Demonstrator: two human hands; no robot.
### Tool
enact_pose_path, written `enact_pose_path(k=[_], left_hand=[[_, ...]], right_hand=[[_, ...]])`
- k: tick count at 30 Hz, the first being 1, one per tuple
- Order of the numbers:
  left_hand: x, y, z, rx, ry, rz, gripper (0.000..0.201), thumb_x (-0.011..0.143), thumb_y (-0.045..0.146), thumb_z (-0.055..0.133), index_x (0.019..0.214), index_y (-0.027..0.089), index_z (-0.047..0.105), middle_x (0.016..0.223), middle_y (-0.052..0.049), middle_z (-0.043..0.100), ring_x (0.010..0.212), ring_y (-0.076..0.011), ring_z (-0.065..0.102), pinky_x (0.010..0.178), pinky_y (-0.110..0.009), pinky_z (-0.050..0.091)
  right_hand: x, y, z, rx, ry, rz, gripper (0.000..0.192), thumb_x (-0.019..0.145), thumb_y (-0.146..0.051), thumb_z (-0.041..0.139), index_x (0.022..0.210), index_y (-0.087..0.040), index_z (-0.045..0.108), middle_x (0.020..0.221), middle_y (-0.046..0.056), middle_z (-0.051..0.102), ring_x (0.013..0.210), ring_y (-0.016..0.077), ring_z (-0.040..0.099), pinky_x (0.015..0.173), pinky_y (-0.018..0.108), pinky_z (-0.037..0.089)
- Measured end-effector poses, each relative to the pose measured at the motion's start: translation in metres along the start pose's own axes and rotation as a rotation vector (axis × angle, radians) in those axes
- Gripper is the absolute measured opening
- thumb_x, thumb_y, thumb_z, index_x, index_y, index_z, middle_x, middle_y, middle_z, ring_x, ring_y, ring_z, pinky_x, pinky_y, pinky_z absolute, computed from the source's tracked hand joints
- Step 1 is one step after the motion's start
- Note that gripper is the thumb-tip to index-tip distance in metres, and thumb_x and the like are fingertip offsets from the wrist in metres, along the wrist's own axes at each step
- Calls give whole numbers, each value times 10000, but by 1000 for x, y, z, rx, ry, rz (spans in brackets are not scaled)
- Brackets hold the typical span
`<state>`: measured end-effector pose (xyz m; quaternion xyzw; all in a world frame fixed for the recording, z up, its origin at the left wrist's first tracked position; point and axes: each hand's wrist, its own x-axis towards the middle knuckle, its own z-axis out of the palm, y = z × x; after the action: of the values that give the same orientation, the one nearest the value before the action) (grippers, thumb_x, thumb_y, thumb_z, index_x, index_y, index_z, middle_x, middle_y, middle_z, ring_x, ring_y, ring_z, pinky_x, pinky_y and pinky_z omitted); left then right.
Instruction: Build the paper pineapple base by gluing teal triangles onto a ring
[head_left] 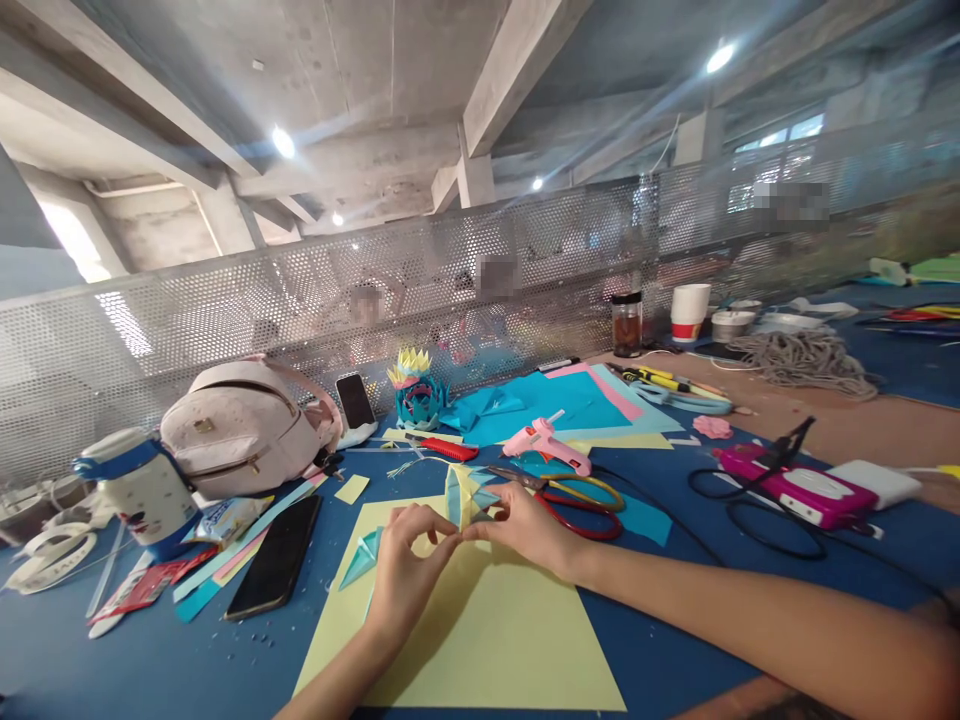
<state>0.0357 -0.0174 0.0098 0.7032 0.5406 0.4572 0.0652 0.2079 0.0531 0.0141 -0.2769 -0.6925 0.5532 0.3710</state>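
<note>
Blue tbl [262, 665], folded paper [465, 492] over yel. sheet [502, 650], perf. screen [225, 300], conc. clg [375, 60]

The single head view looked forward and slightly down from above and near the folded paper [463, 492], taking in the screen [570, 240] behind it and the ceiling [375, 70] overhead.

A: That folded piece [466, 495] is matt paper, no? Same as the big sheet [525, 640]?
B: yep, both matt, pretty smooth too. Glue gun [547, 445] looks like smooth plastic tho.
A: the bigger phone [274, 560] is def the glossy one lol. Backpack [236, 430]?
B: smooth, leather-look, can't tell from here if real. Yarn bundle [806, 362] looks rough, screen [315, 285] looks perforated metal, ceiling [390, 60] bare rough concrete.
</note>
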Motion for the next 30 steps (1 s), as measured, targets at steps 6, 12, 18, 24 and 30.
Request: enact_pose_path(k=[6,12,18,24,30], left_hand=[[-1,2,0,11,-12,15,175,829,289,662,670,217,645,675,10,681,667,-173,590,745,-313,429],[0,2,0,0,5,23,251,867,380,609,679,218,642,666,-6,668,661,-181,586,756,-329,433],[3,-3,-3,-127,48,-64,225,841,353,629,675,201,620,681,-2,654,652,-167,573,666,-271,456],[5,-9,1,-176,24,-28,102,794,303,680,821,204,673,806,-21,663,720,-171,557,695,-274,462],[5,-9,4,-212,-29,-47,93,796,295,670,813,212,707,851,-39,683,737,-177,581,662,-270,458]], right_hand=[[-1,-4,0,50,-40,6,382,601,-475,836,811,-171,739,780,30,692,752,210,629,653,287,481],[-1,-1,1,96,-10,35,429,580,-492,843,844,-169,739,813,40,709,775,227,645,710,321,501],[3,8,-1,-7,63,36,452,595,-522,823,845,-158,728,853,50,701,846,230,627,719,306,489],[3,3,-2,39,62,18,455,633,-527,795,877,-153,706,860,52,692,851,224,624,754,317,487],[5,3,-3,11,71,-16,466,656,-524,777,923,-152,693,922,63,691,873,226,621,792,336,484]])
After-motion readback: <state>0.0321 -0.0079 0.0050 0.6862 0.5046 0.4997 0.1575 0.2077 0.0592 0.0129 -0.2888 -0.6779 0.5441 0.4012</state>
